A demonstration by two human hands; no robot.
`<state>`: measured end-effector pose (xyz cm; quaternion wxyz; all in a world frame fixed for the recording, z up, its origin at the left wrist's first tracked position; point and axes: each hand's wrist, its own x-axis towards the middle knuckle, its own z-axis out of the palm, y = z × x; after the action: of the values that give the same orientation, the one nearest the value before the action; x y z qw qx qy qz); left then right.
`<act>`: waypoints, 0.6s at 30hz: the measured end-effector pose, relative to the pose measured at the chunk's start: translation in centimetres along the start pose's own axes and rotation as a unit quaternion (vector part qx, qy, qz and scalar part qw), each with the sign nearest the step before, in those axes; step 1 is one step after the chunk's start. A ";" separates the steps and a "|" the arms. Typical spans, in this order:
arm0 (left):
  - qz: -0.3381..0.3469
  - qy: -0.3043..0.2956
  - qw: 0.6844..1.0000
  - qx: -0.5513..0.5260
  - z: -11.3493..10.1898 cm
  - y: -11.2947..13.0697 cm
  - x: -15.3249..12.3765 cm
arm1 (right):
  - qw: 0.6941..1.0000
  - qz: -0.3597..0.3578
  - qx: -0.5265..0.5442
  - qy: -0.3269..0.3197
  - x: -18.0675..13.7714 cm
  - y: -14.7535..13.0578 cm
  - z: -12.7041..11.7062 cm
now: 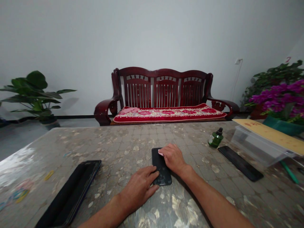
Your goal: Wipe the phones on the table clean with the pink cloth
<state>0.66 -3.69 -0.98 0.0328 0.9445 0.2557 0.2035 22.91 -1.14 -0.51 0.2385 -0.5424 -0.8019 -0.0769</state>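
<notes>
A black smartphone (163,175) lies flat on the table with its dark, smudged face up. My left hand (140,183) holds its lower left corner, fingertips on the left edge and thumb by the bottom end. Over the phone's upper right part, my right hand (174,158) is closed with bent fingers on a small pale pad (161,152). Only an edge of that pad shows, so whether it is cloth or tissue I cannot make out.
On the table (118,142) lie a long dark case (71,190) at left, rubber bands (49,175), and at right a green bottle (215,138), another black phone (239,163) and a clear plastic box (256,147). A wooden bench (166,74) stands behind.
</notes>
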 end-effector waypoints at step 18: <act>-0.010 -0.015 1.000 -0.003 0.0 0.2 0.1 | 0.996 -0.071 0.041 0.039 -1.7 -0.1 -0.4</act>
<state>0.87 -3.78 -0.93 0.0418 0.9449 0.2637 0.1895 23.42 -2.80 -0.93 0.2856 -0.4707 -0.8308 -0.0819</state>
